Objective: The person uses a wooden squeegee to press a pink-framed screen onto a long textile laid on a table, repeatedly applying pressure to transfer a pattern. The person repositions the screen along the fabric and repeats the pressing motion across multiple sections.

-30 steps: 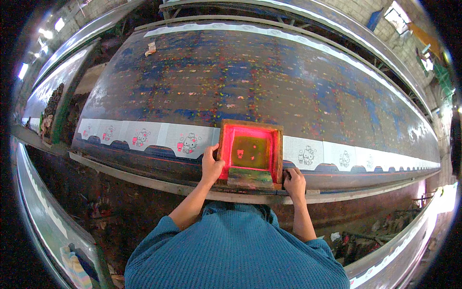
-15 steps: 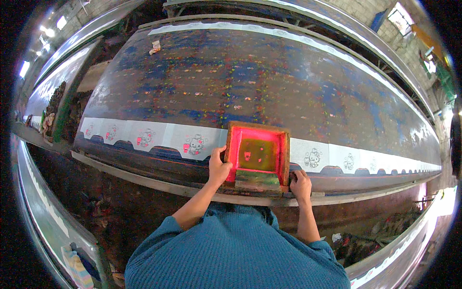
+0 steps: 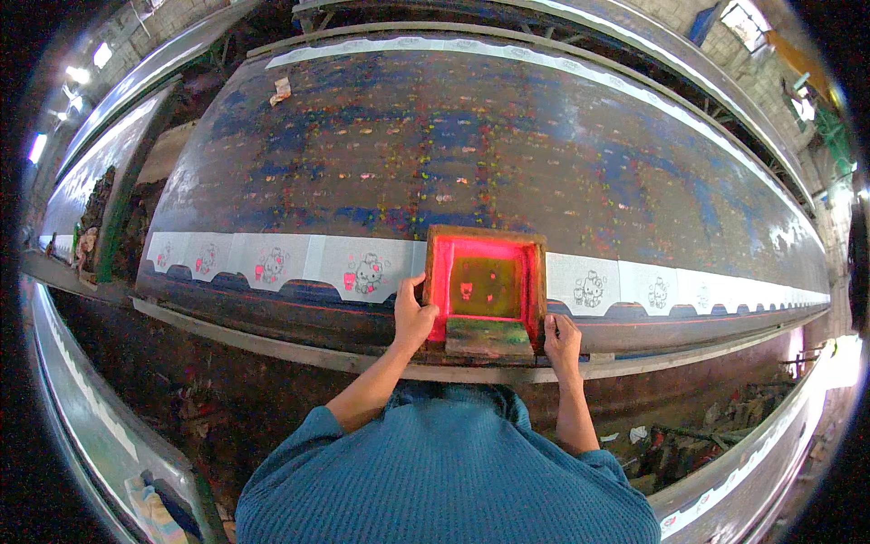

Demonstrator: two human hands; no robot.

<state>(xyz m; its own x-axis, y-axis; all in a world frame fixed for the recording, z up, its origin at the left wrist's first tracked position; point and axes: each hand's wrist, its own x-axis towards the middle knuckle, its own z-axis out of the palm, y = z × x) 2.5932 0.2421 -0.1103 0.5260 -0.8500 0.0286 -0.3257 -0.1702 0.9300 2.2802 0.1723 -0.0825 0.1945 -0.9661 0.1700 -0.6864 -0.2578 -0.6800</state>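
Observation:
A wooden screen-printing frame (image 3: 538, 272), its inside smeared bright pink round an olive mesh window (image 3: 489, 288), lies over a strip of white printed pieces (image 3: 326, 267) at the near edge of a long dark table. My left hand (image 3: 414, 315) grips the frame's left side, thumb on top. At the near right corner, my right hand (image 3: 563, 337) is closed with its fingertips against the frame's edge. Across the frame's near end sits a paint-stained wooden board (image 3: 490, 341). Pieces left of the frame carry black line drawings with pink patches; those just right show black lines only.
The long table (image 3: 362, 154) is speckled with paint, and a crumpled scrap (image 3: 281, 90) lies far left on it. Another white strip (image 3: 562, 63) runs along its far edge. A pale rail (image 3: 263, 339) borders the near side. More long tables (image 3: 100, 426) stand around.
My right hand has moved slightly up and left along the frame's right edge. The frame's near end has settled a little; my left hand keeps its hold.

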